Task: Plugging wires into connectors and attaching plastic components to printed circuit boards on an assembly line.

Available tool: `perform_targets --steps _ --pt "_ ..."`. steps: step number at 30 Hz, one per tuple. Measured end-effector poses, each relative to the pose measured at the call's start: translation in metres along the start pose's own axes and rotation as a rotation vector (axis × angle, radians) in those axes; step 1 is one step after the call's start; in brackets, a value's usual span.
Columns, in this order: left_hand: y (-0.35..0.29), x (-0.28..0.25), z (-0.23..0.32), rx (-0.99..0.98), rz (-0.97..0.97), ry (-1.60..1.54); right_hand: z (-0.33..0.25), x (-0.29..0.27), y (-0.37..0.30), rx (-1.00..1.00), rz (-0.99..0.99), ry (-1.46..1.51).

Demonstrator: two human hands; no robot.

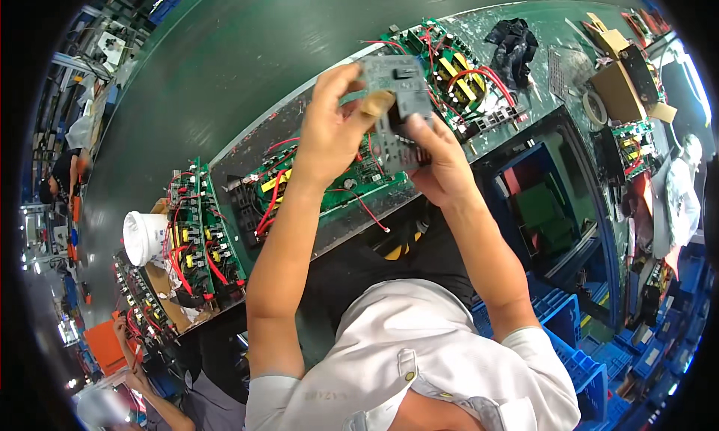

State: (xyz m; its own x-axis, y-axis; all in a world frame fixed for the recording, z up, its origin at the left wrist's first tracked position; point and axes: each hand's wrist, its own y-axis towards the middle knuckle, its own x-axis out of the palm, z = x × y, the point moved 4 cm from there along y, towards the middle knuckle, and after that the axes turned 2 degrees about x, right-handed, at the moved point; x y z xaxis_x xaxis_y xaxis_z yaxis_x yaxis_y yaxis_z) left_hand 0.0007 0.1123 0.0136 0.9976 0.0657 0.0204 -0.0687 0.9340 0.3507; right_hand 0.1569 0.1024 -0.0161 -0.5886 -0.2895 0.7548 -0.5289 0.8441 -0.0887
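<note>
The person held a small grey circuit board [397, 101] raised above the green board [329, 184] on the workbench [247, 143], left hand [333, 131] pinching its upper edge and right hand [438, 161] gripping its lower end, apparently to inspect it closely.

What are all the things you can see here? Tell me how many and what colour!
Small circuit board: one, grey, held up in both hands.
Big circuit boards: at least four, green with red wires, on the bench.
Bench: one, grey metal.
Cloth: one, black, far end of bench.
Tape roll: one, pale, right.
Crates: several, blue, lower right.
White tub: one, left.
Left hand: grips board.
Right hand: grips board.
</note>
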Motion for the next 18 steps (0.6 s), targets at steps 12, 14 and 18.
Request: perform_targets --steps 12,14,18 --pt "-0.001 -0.013 0.023 -0.018 0.188 -0.443 0.016 0.003 -0.005 -0.073 0.067 0.113" --pt "0.016 -0.028 0.030 -0.026 0.278 -0.639 0.037 0.012 -0.006 0.000 -0.060 0.117" --pt "0.043 -0.043 0.054 -0.043 0.308 -0.426 0.067 0.052 -0.014 0.144 -0.187 0.097"
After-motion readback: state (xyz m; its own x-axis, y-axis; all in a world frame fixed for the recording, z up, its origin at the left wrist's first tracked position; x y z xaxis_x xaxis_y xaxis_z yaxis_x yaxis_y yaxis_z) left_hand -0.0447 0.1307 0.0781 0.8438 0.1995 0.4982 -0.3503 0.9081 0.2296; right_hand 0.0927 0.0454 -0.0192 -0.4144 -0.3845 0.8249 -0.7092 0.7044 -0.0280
